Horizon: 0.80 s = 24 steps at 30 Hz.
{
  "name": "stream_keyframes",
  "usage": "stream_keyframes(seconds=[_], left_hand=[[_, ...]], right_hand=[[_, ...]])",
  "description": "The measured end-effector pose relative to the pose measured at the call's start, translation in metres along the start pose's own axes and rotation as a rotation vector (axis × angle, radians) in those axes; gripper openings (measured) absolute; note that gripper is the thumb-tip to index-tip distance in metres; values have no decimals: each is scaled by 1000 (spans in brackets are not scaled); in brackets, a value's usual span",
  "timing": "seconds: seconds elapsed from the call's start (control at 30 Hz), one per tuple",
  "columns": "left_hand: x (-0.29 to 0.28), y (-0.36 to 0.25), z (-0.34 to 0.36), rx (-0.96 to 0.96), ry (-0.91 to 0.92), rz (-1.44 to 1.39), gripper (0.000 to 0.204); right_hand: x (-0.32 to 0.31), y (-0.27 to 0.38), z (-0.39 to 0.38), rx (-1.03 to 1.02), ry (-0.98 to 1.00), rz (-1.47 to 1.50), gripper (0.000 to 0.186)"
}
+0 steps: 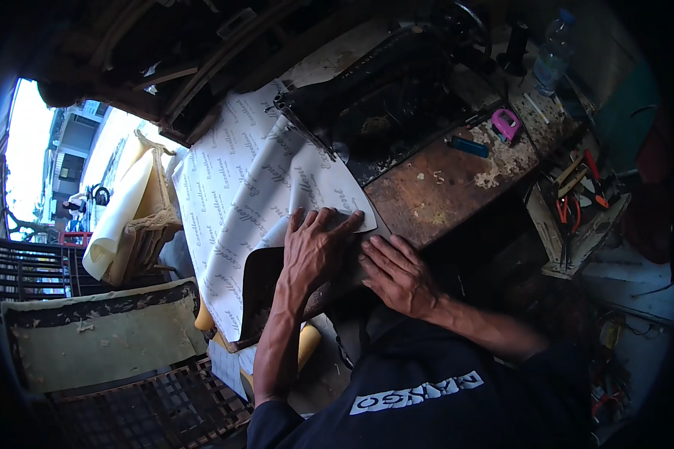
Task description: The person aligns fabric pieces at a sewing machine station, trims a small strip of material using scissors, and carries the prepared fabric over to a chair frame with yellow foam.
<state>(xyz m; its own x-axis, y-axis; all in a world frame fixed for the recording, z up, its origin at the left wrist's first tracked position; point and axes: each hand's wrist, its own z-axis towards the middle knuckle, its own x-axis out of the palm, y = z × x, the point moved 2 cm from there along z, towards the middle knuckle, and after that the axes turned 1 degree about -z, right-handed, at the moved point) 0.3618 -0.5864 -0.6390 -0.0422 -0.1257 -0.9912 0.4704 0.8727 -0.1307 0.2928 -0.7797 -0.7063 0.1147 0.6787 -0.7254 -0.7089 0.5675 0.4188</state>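
Note:
A large white sheet with grey printing on its back (225,179) lies over the left part of the sewing machine table, running under the head of a black sewing machine (382,82). One near edge curls up and shows a dark face. My left hand (314,243) rests on the sheet's near right part, fingers spread and pressing it down. Just right of the sheet's corner, my right hand (401,277) lies flat on the table's front edge, its fingers stretched out. Neither hand grips anything. The machine's needle area is too dark to make out.
On the wooden tabletop (419,194) are a pink tape measure (506,125), a blue-handled tool (468,146) and a plastic bottle (553,56). An open drawer (577,232) at right holds pliers (593,179). Rolled cream material (123,217) and a padded seat frame (105,337) stand left.

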Motion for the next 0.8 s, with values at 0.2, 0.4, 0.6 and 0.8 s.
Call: stream_keyframes(seconds=[0.2,0.4,0.6,0.8], left_hand=[[-6,-6,2,-52,22,-41,42],[-2,-2,1,-48,8,-19,43],[4,2,-4,-75,29,-19,46],[5,6,2,-85,-27,-10,47]], right_hand=[[-4,9,-2,29,44,24,44],[-1,7,-2,15,55,23,45],[2,10,5,42,69,28,45],[2,9,16,61,84,15,45]])
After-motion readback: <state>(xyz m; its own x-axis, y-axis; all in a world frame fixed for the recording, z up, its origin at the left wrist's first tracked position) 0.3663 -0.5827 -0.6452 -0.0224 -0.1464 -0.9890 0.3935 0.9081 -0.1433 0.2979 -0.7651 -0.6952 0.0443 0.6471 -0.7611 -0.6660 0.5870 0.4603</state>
